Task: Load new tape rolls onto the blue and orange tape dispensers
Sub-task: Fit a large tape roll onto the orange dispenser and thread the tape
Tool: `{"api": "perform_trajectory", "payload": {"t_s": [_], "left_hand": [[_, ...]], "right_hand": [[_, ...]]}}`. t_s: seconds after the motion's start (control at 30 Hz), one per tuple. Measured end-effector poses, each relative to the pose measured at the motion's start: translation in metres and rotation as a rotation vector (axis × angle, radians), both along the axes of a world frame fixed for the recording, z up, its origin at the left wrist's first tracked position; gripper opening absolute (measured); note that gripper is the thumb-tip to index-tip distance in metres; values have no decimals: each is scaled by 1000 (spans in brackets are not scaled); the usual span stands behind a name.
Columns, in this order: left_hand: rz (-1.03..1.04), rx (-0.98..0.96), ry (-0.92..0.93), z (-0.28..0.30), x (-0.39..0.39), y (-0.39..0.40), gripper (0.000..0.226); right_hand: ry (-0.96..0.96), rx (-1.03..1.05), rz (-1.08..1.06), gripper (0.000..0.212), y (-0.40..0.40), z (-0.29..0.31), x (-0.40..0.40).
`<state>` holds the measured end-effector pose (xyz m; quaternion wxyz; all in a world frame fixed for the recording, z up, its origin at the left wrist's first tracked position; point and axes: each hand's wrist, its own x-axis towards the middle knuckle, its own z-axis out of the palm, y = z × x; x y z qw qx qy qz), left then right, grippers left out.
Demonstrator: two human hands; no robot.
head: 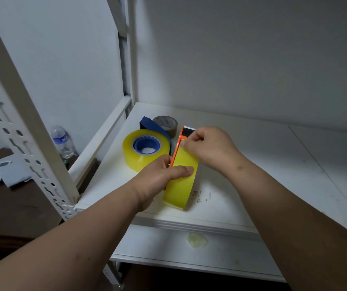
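An orange tape dispenser (181, 138) stands on edge on the white shelf (252, 164), with a yellow tape roll (182, 183) mounted in it. My left hand (162, 175) grips that roll, thumb across its outer face. My right hand (208, 148) pinches the tape's loose end near the dispenser's cutter. To the left lies the blue dispenser (153, 126), with a second yellowish roll (141, 152) sitting on its blue hub.
A brown tape roll (166, 122) lies behind the blue dispenser. A slotted white upright (31, 148) frames the shelf's left side. Beyond it, a water bottle (62, 141) and papers (10, 171) sit on a dark table. A crumpled tape scrap (196, 240) lies on the lower shelf.
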<state>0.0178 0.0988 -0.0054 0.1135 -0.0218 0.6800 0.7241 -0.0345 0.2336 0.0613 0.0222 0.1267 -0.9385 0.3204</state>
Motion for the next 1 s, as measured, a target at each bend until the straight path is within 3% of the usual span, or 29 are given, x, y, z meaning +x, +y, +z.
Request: {"api": "perform_trajectory", "payload": {"t_s": [0.13,0.23,0.3,0.43,0.57,0.6,0.7,0.73,0.93,1.0], "left_hand": [[-35,-10,52,-2,-1,-4,36],[7,-18,82,-2,0,-5,20],[70,-13,102,-3,0,-3,43],[186,-21,90,-2,-3,0,60],[118,-13,26,2,-5,1,70],[94,4,-12,2,-6,0,72],[49,46,-77,2,-9,-3,41],[51,57,-87,3,-8,-3,40],[169,55,-60,9,-5,-2,83],[209,32,-40,10,-6,2,79]], "right_hand": [[80,109,55,20,-3,-2,-4],[208,180,42,28,-4,-8,-7],[273,167,23,28,-3,-11,-9],[357,145,21,21,-3,-12,-14],[387,155,-18,22,0,-17,-18],[373,153,-24,21,1,-17,-20],[358,136,-27,21,3,-17,-24],[364,138,-24,22,3,-16,-25],[359,129,-35,20,3,-11,-33],[376,121,-55,19,3,-12,-35]]}}
